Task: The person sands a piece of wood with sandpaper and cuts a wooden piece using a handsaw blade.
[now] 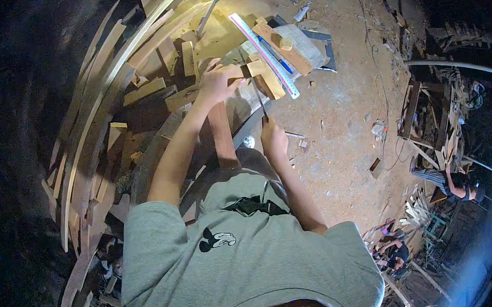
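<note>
My left hand (220, 87) is closed around a piece of wood beside a pale wooden block (267, 79). A reddish-brown wooden strip (221, 133) runs from under that hand back toward my lap. My right hand (274, 140) grips a long, thin, dark-bladed tool (260, 101); its exact kind is unclear. The blade points away from me and passes the near left side of the pale block, close to my left fingers. Just right of the block lie a white ruler (264, 56) with a pink edge and a blue pen (274, 55).
A brown board (289, 50) carries a small wood cube (286, 44). Wood offcuts (145, 91) and long curved planks (101, 102) crowd the left. Scraps and a cable (373, 54) lie on the dirt floor (343, 127). Two people (396, 256) are at the lower right.
</note>
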Demonstrator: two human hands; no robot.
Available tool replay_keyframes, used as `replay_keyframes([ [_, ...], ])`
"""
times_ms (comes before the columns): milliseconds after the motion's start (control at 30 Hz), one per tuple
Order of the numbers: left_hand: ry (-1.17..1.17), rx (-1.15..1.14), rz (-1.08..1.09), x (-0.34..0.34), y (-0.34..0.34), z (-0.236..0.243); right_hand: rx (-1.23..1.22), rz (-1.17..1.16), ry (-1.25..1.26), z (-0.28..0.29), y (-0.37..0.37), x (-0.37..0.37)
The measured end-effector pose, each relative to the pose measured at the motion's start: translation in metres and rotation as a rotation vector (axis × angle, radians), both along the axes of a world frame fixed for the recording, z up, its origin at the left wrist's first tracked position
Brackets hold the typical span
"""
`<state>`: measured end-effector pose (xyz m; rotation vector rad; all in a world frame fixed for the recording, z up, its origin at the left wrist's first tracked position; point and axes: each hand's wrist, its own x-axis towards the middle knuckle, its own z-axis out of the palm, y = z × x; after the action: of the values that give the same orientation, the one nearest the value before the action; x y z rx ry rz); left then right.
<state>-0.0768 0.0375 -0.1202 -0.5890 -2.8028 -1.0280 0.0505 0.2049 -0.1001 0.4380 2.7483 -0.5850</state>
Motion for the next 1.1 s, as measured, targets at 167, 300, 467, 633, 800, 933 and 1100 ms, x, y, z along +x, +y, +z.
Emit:
replay_keyframes([
  [167,0.017,-0.01,-0.029,-0.004,0.005,-0.003,0.013,0.132,0.169,-0.017,-0.006,-0.046],
  [300,0.033,0.022,-0.044,-0.002,-0.003,-0.012,0.055,0.11,0.079,0.002,-0.002,-0.005],
  [467,0.036,0.014,-0.054,-0.002,0.002,0.004,0.085,0.071,0.022,-0.02,0.003,-0.016],
  [633,0.096,0.081,-0.05,-0.005,0.001,-0.007,0.004,0.069,0.148,-0.017,-0.008,-0.035],
  [800,0.104,-0.004,-0.033,-0.004,-0.001,-0.014,-0.006,0.006,0.084,-0.017,0.003,0.005],
  [933,0.099,0.042,-0.098,-0.006,0.005,-0.01,0.018,0.07,0.168,-0.033,-0.005,-0.043],
  [1100,0.026,-0.001,-0.008,-0.005,-0.002,-0.017,-0.021,0.034,0.093,-0.009,-0.003,-0.01],
])
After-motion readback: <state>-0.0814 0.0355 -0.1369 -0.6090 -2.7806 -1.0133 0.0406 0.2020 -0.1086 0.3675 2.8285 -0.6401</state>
